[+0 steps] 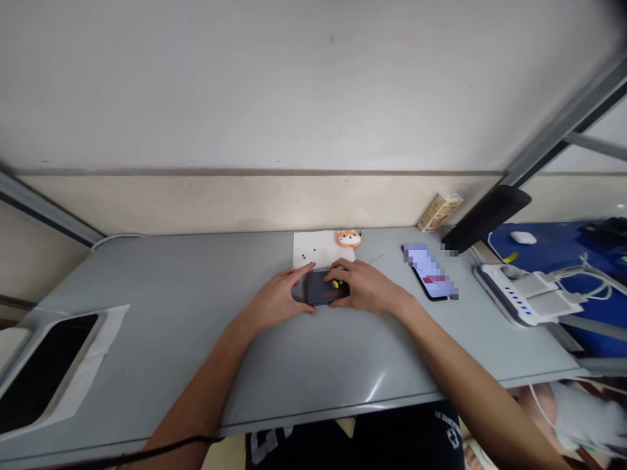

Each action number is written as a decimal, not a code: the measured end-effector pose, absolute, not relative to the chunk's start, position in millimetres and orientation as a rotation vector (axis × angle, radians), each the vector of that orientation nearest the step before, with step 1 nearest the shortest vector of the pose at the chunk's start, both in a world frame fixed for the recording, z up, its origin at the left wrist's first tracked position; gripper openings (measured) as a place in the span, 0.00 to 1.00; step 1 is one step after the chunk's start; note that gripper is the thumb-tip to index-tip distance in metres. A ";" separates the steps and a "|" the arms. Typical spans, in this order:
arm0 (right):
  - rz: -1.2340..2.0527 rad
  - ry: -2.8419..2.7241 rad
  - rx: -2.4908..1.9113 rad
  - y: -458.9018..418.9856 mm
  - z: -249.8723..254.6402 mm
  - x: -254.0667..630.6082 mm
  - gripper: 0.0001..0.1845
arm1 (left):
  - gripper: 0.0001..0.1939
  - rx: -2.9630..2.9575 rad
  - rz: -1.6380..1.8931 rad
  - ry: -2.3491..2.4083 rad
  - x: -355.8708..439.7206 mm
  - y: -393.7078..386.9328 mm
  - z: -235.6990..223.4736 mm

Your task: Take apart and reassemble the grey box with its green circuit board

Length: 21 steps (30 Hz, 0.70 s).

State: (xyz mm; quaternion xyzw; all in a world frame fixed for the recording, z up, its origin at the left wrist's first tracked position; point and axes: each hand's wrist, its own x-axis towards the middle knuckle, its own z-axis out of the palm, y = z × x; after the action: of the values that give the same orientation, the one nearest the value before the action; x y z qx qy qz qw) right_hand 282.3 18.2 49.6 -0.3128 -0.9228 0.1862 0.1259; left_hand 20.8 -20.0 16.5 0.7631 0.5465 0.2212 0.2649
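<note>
A flat dark grey box [317, 288] with a small yellow mark and reddish print lies on the grey desk between my hands. My left hand [277, 299] curves around its left end, forefinger at the far edge and thumb at the near edge. Over the right part of the box, my right hand [365, 285] grips it, fingers at the far side and thumb at the near side, hiding that end. Just behind lies a white sheet of paper [321, 245] with several tiny dark pieces, perhaps screws, and an orange animal-face case [349, 239].
A lit phone [431, 273] lies to the right, near a small carton [439, 212] and a black cylinder [487, 219]. A white power strip [514, 300] with plugged chargers sits at the right edge. A dark-screened tablet [46, 372] lies at left.
</note>
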 end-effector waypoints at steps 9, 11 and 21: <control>0.566 -1.479 -0.914 20.7 52.4 292.2 0.18 | 0.34 2.150 0.700 1.399 25.9 -26.8 23.9; 0.581 -1.209 -0.999 28.1 50.8 298.2 0.25 | 0.33 2.113 0.667 1.419 26.5 -28.3 24.8; 0.927 -1.373 -1.106 39.4 17.4 281.7 0.27 | 0.16 2.100 0.723 1.376 22.8 -22.6 23.8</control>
State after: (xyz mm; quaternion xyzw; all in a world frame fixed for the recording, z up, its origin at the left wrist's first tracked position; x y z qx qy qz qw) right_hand 281.7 39.4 17.4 -0.4659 -0.5784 0.3904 0.5440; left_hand 22.8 -22.6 23.8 0.7758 0.5083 0.2671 0.2615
